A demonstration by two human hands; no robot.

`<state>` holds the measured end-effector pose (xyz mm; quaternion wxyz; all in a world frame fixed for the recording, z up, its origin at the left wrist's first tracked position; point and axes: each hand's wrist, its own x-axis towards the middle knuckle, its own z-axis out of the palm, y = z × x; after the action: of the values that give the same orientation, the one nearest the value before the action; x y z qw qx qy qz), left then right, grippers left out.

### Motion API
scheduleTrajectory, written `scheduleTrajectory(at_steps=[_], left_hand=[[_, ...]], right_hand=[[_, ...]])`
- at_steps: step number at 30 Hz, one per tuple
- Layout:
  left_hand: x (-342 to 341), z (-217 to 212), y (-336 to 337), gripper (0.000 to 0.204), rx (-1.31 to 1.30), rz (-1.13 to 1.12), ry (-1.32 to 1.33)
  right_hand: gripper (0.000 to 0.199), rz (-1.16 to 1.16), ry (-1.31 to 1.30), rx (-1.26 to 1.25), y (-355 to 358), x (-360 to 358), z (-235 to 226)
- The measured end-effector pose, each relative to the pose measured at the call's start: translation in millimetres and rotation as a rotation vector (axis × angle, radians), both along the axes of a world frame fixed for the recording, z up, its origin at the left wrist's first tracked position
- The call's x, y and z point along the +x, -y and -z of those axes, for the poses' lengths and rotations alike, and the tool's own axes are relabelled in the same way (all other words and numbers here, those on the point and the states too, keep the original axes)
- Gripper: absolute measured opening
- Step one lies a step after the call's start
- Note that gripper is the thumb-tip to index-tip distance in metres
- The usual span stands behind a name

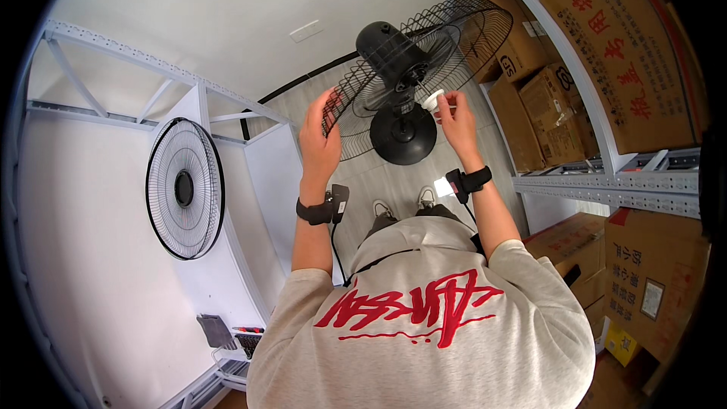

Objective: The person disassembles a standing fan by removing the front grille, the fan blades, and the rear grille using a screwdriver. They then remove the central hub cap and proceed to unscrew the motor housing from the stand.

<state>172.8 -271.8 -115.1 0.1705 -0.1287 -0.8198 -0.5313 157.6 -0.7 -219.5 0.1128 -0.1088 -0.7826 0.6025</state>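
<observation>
Black fan [394, 68] on round base, rear grille [424, 68] tilted facing up-left, left hand [318, 136] fingers gripping grille rim, right hand [457, 117] pinching white cap [433, 99] nr motor shaft, brown cartons [606, 53] w/ red print on rt shelving.

We note the rear fan guard [413, 68] is thin black wire, coated, with a slight sheen; the motor housing [388, 49] and round base [403, 135] look like black plastic, smooth and semi-gloss; the small cap [432, 100] pinched in the right hand [457, 117] appears to be white plastic, smooth; the left hand [318, 136] rests on the wire rim; a second fan grille [185, 188] is black wire on a matt white table [91, 257]; the shelving [606, 174] is pale painted metal, perforated; the boxes [628, 53] are brown matt cardboard; the floor [379, 182] looks like pale wood-grain boards
</observation>
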Motion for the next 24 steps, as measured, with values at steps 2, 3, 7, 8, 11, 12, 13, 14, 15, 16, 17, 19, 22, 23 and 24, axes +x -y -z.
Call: scheduleTrajectory(at_steps=[2,3,7,8,11,12,13,14,15,16,17,19,22,23,24], left_hand=[[0,-1,0,0.057,0.003,0.001,0.0],[1,-1,1,0.057,0.004,0.0,0.001],[0,0,0,0.057,-0.017,-0.006,-0.013],[0,-2,0,0.056,-0.015,-0.007,-0.005],[1,-4,-1,0.056,-0.014,-0.01,0.004],[1,-4,-1,0.056,-0.015,-0.012,0.004],[1,-4,-2,0.056,-0.009,-0.011,0.003],[1,-4,-3,0.057,-0.003,-0.009,0.002],[1,-4,-4,0.057,0.002,-0.006,0.002],[1,-5,-4,0.057,-0.001,-0.008,0.005],[2,-4,-3,0.057,-0.003,-0.011,0.008],[2,-4,-3,0.057,-0.008,-0.014,0.005],[3,-6,-3,0.054,-0.01,-0.003,0.013],[3,-6,-2,0.05,-0.009,0.001,0.034],[4,-6,-1,0.047,-0.007,0.005,0.055]], right_hand=[[0.037,-0.025,0.01,0.027,-1,0,-1],[0.039,-0.044,0.005,0.085,0,2,-4],[0.049,-0.079,0.053,0.163,-3,6,0],[0.052,-0.081,0.081,0.143,-4,4,2],[0.052,-0.089,0.047,0.166,-8,2,6],[0.051,-0.046,-0.021,0.195,-7,2,7],[0.049,-0.002,-0.089,0.223,-5,2,7],[0.048,0.042,-0.156,0.25,-3,3,5],[0.046,0.04,-0.154,0.238,-1,4,3],[0.044,0.038,-0.153,0.225,-1,4,0],[0.043,0.036,-0.152,0.214,0,4,-2],[0.041,0.018,-0.052,0.081,0,5,-1],[0.04,-0.01,0.018,0.006,-2,6,-1],[0.04,-0.024,0.03,0.001,-1,6,-4],[0.039,-0.04,-0.002,0.074,0,7,-7]])
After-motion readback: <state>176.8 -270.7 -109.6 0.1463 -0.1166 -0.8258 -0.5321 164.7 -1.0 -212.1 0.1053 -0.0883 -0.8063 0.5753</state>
